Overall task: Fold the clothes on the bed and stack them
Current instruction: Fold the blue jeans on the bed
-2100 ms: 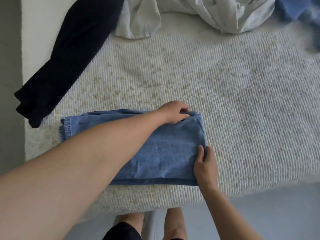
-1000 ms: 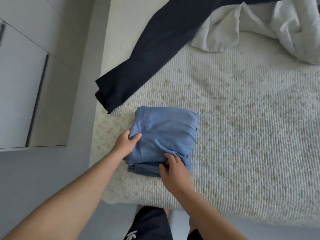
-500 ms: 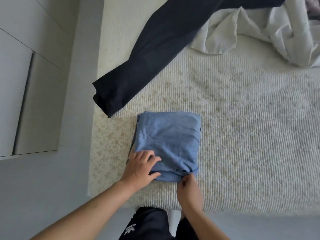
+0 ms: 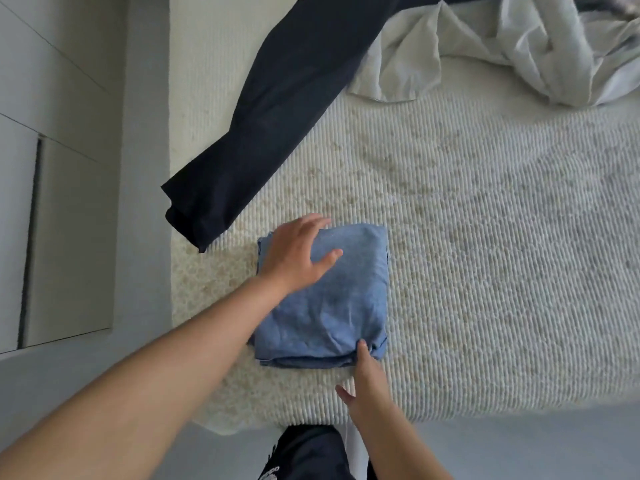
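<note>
While the left hand (image 4: 294,258) lies spread flat on the folded blue cloth (image 4: 332,299), the right hand (image 4: 369,379) touches its near right corner with straight fingers. It sits near the bed's (image 4: 485,237) front left edge, beside dark trousers (image 4: 277,109); a white heap (image 4: 485,46) lies farther back.

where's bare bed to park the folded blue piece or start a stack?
Bare bedspread right of the folded blue garment, below the crumpled white clothes. A narrower bare strip runs between the blue garment and the dark trousers. Crowded at the top, and where the left hand and right hand work.
</note>
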